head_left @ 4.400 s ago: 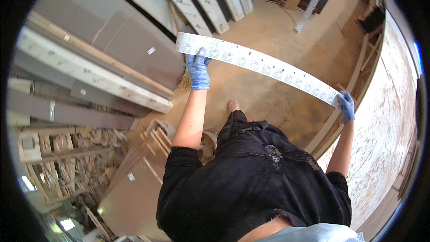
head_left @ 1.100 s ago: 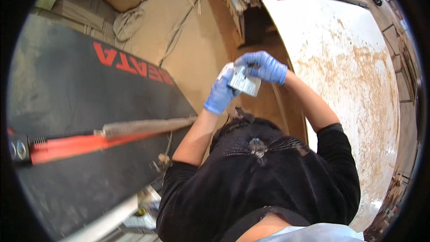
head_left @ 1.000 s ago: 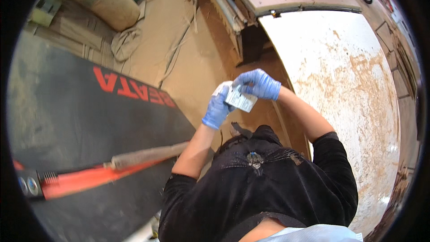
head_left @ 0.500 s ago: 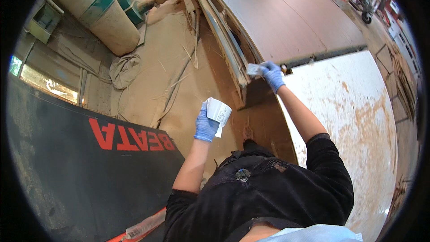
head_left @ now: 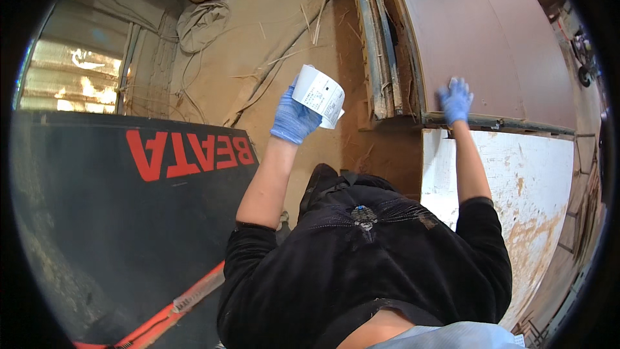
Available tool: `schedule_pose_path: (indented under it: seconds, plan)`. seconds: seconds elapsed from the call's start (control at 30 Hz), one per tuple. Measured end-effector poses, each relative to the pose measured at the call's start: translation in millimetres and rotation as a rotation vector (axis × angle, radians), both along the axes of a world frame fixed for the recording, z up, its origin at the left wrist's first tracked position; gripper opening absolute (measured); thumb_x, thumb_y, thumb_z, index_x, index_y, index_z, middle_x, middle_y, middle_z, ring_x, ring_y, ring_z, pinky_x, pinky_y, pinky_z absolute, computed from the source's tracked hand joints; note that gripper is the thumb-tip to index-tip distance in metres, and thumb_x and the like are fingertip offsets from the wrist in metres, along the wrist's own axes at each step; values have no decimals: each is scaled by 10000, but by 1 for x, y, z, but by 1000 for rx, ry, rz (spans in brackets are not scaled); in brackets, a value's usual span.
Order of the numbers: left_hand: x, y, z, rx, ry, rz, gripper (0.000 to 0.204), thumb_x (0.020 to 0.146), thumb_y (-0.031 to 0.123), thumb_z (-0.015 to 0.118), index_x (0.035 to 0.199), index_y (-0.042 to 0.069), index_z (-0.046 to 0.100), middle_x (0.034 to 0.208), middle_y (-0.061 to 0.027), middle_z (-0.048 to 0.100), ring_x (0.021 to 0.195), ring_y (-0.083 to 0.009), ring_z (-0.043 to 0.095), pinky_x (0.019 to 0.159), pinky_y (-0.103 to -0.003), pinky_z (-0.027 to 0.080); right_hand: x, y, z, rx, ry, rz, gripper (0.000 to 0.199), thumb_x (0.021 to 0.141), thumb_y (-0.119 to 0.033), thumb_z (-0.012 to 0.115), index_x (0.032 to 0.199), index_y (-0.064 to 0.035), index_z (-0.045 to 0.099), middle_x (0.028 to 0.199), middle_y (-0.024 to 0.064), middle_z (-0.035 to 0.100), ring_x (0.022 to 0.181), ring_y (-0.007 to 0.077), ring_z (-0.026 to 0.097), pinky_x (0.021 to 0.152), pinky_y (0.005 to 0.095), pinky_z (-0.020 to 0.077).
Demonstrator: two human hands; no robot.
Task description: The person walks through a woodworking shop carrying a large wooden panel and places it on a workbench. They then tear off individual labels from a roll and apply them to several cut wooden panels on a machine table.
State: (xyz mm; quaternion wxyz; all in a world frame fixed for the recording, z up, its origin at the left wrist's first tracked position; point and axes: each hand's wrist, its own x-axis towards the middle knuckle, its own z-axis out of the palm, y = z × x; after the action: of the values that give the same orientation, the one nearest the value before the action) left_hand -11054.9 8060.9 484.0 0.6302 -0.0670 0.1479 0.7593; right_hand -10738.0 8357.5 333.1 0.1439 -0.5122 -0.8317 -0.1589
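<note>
A roll of white printed labels (head_left: 318, 95) with a loose end is gripped in my gloved left hand (head_left: 292, 116), out over the dusty floor. At the right, my gloved right hand (head_left: 456, 99) lies on the brown panel (head_left: 491, 32), near that panel's front edge. Its fingers look stretched out against the surface. A small whitish patch shows at its fingertips; whether this is a label under the glove I cannot make out.
A white, brown-stained board (head_left: 510, 181) adjoins the brown panel on my side. Bluish rails (head_left: 381, 39) run along its left side. A dark machine cover (head_left: 116, 232) with red lettering stands at my left. A crumpled cloth (head_left: 201, 26) and cables lie on the floor.
My right hand has gone from the panel's left corner, where it held a white slip, onto the panel's top. The label roll has turned in my left hand. The view has shifted.
</note>
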Motion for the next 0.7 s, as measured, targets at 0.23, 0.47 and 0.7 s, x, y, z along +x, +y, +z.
schedule_pose_path:
  seconds: [0.23,0.47,0.7]
  plan:
    - [-67,52,-40,216,-547,-58,407,907,194,413,1298,81,418,1291,-100,473,1189,-223,448,1032,-385,334,-127,-81,130,-1150,944,537,439,893,-342,497,1180,-13,544,1159,115,581,1096,197,522,956,303,383]
    - [-157,110,-28,126,216,-55,402,905,350,395,1204,115,525,1113,-98,596,1017,-278,565,884,-448,450,-310,-76,168,-1505,983,844,425,808,-112,622,1200,-23,483,903,58,593,888,122,545,827,293,445]
    - [-274,134,1,-64,273,8,490,841,479,541,1171,118,522,1104,-69,594,1018,-236,565,899,-400,453,-416,-40,171,-1393,948,784,400,781,-95,651,1152,-34,514,778,16,575,722,70,535,669,226,457]
